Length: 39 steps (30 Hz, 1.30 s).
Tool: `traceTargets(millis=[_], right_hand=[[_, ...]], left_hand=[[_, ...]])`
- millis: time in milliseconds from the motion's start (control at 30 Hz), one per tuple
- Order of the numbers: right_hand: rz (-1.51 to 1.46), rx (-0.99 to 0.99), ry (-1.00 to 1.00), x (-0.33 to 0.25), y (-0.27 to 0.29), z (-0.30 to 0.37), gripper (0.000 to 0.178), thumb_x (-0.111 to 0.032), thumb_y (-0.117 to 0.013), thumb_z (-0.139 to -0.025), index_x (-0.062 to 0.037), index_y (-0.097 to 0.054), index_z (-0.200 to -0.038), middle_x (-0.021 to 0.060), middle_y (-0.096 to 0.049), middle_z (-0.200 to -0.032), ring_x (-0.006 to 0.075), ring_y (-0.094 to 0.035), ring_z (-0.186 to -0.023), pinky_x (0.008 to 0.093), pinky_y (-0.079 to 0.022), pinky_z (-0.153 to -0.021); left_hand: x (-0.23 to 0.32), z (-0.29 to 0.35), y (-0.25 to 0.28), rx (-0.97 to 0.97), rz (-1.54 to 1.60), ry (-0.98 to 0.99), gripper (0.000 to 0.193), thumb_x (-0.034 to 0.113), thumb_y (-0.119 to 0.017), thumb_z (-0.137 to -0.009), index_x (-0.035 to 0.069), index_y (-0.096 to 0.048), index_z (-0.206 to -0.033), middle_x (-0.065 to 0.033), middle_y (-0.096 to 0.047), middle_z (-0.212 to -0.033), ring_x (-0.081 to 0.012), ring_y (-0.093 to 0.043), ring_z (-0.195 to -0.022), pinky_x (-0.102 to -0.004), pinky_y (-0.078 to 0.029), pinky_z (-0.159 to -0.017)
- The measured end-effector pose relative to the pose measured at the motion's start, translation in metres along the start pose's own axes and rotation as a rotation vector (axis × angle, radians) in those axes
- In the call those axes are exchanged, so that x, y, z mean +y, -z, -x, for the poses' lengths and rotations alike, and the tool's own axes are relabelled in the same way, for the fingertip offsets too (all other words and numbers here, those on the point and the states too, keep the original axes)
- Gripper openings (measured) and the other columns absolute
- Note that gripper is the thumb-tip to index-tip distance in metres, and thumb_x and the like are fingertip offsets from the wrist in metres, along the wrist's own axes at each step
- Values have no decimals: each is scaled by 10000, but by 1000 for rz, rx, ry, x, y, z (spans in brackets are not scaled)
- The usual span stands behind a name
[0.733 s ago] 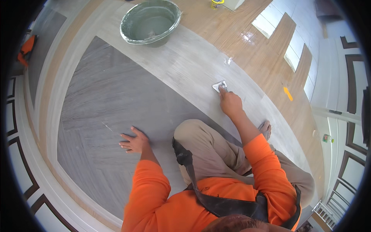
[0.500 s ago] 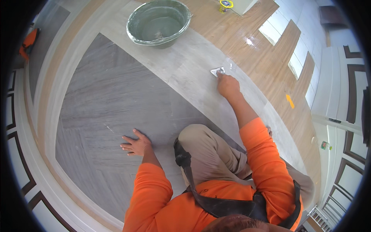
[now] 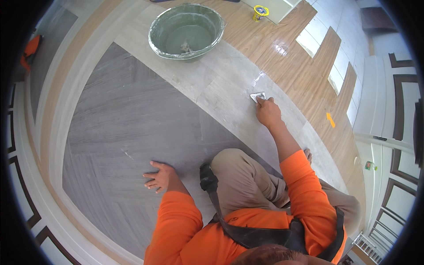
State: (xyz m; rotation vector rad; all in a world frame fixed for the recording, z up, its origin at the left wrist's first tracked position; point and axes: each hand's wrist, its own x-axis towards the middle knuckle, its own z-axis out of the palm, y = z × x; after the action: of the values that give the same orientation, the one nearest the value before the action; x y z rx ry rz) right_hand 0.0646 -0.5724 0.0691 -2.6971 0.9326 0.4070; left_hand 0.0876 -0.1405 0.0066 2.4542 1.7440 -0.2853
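My right hand point(image 3: 268, 111) grips a small, flat, silvery scraper blade point(image 3: 257, 95) against the pale grey floor plank strip point(image 3: 229, 79). Part of the blade lies hidden under the fingers. Whitish streaks show on the floor just beyond it. With fingers spread, my left hand point(image 3: 160, 176) rests flat on the dark grey plank floor point(image 3: 132, 115) and holds nothing. Ahead, a large green basin point(image 3: 157, 44) stands on the pale strip, smeared with white at the rim. Greenish-grey liquid fills its bottom, and a wet rag-like lump point(image 3: 185, 47) lies in it.
Brown wood-look planks point(image 3: 304, 88) run along the right, ending in a stepped edge against white tiles point(image 3: 311, 42). A yellow cup point(image 3: 260, 13) stands at the far side. An orange piece point(image 3: 331, 119) lies on the planks. White panelled walls point(image 3: 22, 194) border both sides.
My right hand has drawn the scraper blade slightly nearer and to the right. My left hand stays spread on the dark floor. The view has shifted slightly.
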Motion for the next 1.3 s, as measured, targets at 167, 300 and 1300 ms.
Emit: traceTargets(millis=[167,300,1300], right_hand=[[-89,-69,-15,-1,-5,3,367,-293,-594,-1052,-136,-721,-1358,292,-688,-1207,442,-716,-1082,524,-586,-942],[-135,-23,-43,-3,-4,-8,384,-308,-604,-1050,-123,-711,-1369,333,-627,-1297,445,-696,-1133,518,-578,-978],[-219,47,-52,-2,-16,-8,333,-280,-568,-1066,-54,-740,-1242,253,-724,-1153,399,-668,-1160,517,-570,-984]], left_hand=[[-2,-3,2,15,-1,-4,990,842,-187,-1010,180,-134,-1745,-250,-34,-1795,-370,-34,-1677,-624,-52,-1324],[-4,-6,-9,76,23,-22,982,841,-205,-1013,183,-171,-1742,-252,-68,-1793,-370,-66,-1675,-632,-63,-1316],[-11,-22,-38,192,49,-13,978,864,-248,-992,223,-249,-1731,-248,-147,-1787,-370,-111,-1671,-651,-88,-1300]])
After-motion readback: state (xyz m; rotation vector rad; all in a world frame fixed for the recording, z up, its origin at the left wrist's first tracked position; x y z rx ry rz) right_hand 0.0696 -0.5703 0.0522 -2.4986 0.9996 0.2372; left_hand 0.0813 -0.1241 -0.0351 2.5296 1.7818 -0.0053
